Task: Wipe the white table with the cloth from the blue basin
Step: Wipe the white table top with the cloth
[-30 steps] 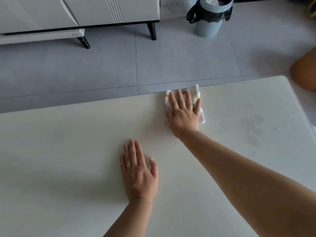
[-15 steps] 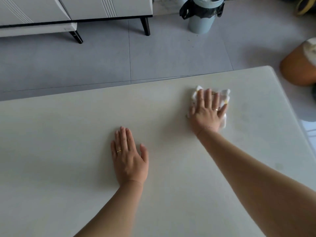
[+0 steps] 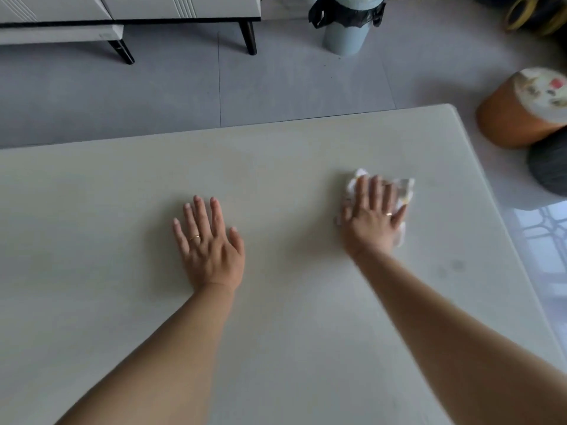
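The white table [image 3: 122,210] fills most of the view. My right hand [image 3: 372,220] lies flat on a crumpled white cloth [image 3: 404,191] with a yellowish edge, pressing it onto the table's right part, a little in from the right edge. Most of the cloth is hidden under the palm and fingers. My left hand [image 3: 210,248] rests flat on the middle of the table with its fingers spread and nothing in it. The blue basin is not in view.
Beyond the table's far edge is grey tiled floor. A pale blue bin [image 3: 345,29] with a black liner stands at the back. A white cabinet [image 3: 129,10] on dark legs is at the back left. An orange stool [image 3: 518,115] and a dark round object [image 3: 549,167] stand right of the table.
My right hand has slid the cloth to the right and nearer to me, away from the far edge. My left hand has stayed flat on the table.
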